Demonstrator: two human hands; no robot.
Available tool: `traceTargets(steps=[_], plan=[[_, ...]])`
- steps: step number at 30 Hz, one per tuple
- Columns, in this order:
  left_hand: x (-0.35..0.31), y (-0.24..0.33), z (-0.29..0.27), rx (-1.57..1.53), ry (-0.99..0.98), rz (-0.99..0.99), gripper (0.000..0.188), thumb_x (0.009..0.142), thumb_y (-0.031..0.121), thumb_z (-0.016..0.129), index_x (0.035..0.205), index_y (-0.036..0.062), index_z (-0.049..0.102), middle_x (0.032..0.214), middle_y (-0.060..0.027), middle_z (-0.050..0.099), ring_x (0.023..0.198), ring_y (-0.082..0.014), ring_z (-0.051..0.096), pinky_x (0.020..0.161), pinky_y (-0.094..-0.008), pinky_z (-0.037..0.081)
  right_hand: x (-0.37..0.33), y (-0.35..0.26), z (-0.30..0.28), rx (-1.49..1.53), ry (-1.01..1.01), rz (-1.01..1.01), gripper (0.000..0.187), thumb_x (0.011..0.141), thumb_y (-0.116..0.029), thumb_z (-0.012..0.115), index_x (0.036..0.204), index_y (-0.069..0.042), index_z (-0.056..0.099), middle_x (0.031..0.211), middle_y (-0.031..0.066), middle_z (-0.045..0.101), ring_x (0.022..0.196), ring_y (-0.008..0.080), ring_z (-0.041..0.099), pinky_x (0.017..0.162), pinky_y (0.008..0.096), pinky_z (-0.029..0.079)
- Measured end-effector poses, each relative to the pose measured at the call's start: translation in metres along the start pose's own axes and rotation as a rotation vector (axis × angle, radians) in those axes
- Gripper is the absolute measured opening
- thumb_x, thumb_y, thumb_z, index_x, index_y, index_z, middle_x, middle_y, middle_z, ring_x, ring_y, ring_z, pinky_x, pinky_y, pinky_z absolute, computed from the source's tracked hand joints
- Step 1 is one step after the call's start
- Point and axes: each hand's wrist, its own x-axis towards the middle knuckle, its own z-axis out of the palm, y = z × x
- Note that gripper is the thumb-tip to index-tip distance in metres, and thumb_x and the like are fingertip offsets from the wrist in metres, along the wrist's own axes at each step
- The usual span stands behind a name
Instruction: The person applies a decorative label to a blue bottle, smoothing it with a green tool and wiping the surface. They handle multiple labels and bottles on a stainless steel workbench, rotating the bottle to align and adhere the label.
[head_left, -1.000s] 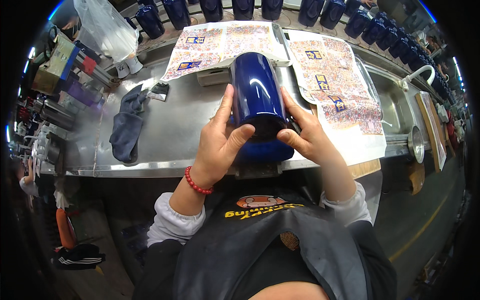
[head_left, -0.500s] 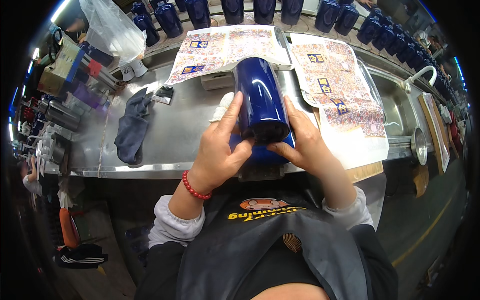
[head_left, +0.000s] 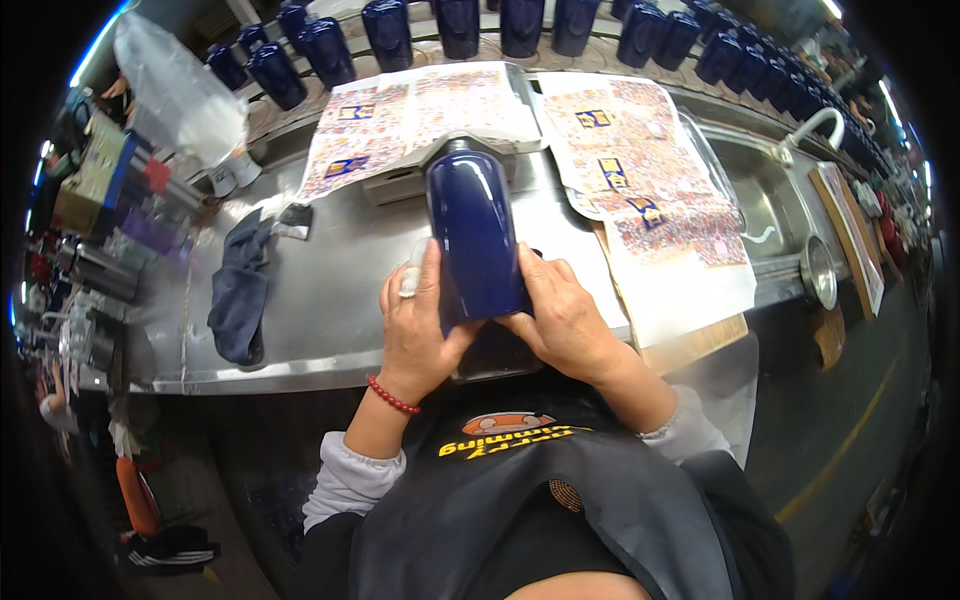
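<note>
Between my two hands is a glossy dark blue bottle [head_left: 475, 235], its shoulder and neck end pointing away from me and its base toward my body. My left hand [head_left: 415, 325] closes on its left side near the base, a white wrap around one finger and a red bead bracelet at the wrist. On the opposite side, my right hand [head_left: 565, 315] grips the lower end with fingers and thumb. Beyond the bottle lies a printed decal sheet [head_left: 430, 105] with small blue label patches. A second decal sheet [head_left: 640, 150] spreads out to the right.
A dark cloth [head_left: 240, 290] rests on the steel worktop [head_left: 330, 290] at left. Several blue bottles [head_left: 458, 28] line a curved conveyor along the back. At right are a sink [head_left: 770, 195] with a white tap [head_left: 815, 130] and a round metal strainer [head_left: 818, 272].
The bottle has tipped in my hands: its base faced me before, and now its long side and shoulder show. Both hands still hold it. The whole view has shifted slightly.
</note>
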Motion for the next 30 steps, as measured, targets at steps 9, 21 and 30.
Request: traceTargets(steps=[9,21,30], plan=[[-0.007,-0.016,0.009,-0.032,-0.009,0.028,0.086,0.079,0.031,0.082,0.147,-0.0067,0.045,0.127,-0.0227,0.064,0.113,-0.0421,0.058,0.110,-0.0561,0.035,0.036,0.109,-0.084,-0.168,-0.095,-0.125,0.042,0.092,-0.007,0.068,0.134,-0.007,0.062,0.136,0.0183,0.059,0.127,0.0340,0.056,0.108,0.0411,0.045],[-0.006,-0.030,0.022,-0.197,-0.040,0.008,0.089,0.086,0.031,0.078,0.155,0.0025,0.030,0.133,-0.0259,0.061,0.120,-0.0476,0.060,0.104,-0.0575,0.041,0.231,0.365,-0.112,-0.741,-0.276,0.338,0.075,0.080,-0.039,0.083,0.144,-0.014,0.053,0.140,0.0202,0.052,0.128,0.0436,0.052,0.108,0.0488,0.045],[-0.013,-0.039,0.028,-0.298,-0.063,-0.031,0.090,0.086,0.036,0.079,0.155,0.0156,0.026,0.133,-0.0196,0.061,0.117,-0.0428,0.064,0.103,-0.0583,0.042,0.292,0.417,-0.108,-0.779,-0.425,0.298,0.070,0.072,-0.061,0.083,0.118,-0.009,0.069,0.133,0.0207,0.051,0.124,0.0427,0.049,0.104,0.0499,0.045]])
